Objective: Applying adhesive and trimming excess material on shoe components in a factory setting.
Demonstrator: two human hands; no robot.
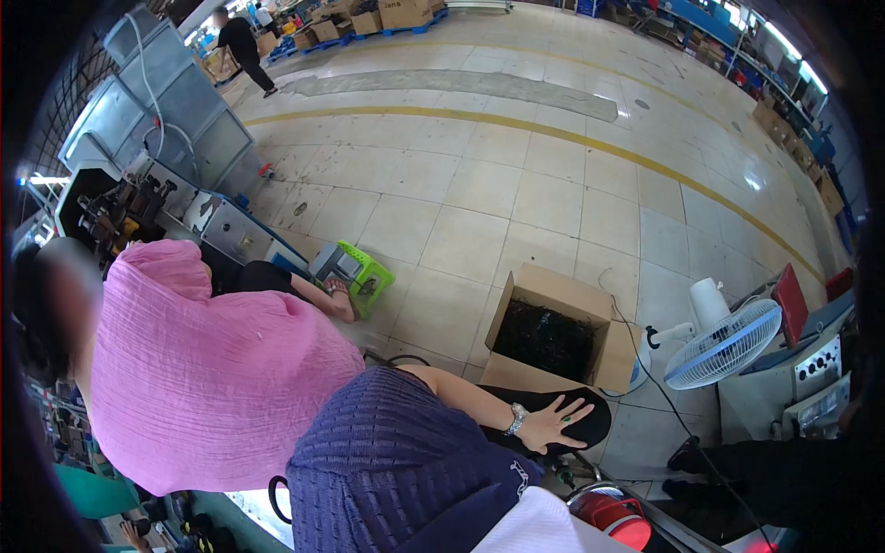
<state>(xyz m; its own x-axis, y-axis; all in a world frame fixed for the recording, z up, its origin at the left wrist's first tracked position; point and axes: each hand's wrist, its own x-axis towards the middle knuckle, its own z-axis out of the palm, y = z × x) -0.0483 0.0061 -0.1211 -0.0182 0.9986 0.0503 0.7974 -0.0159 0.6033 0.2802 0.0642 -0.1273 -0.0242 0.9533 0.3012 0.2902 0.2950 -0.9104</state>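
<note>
My left hand (556,426) rests palm down with its fingers spread on a black-clad knee (590,417). It wears a silver watch (518,419) and a ring with a green stone. The arm comes out of a short navy ribbed sleeve (369,419). Nothing shows in that hand. Just beyond the knee stands an open cardboard box (521,373) holding a dark tangled mass (546,338). Below the hand, near the lower edge, a red lidded container (619,523) sits beside a white surface (539,530). My right hand is out of the picture.
A person in pink (212,369) sits close on the left, by a machine (230,230) and a bright green basket (371,281). A white fan (724,343) stands at right, with a black cord (659,387) hanging nearby. Another person (241,46) walks far off.
</note>
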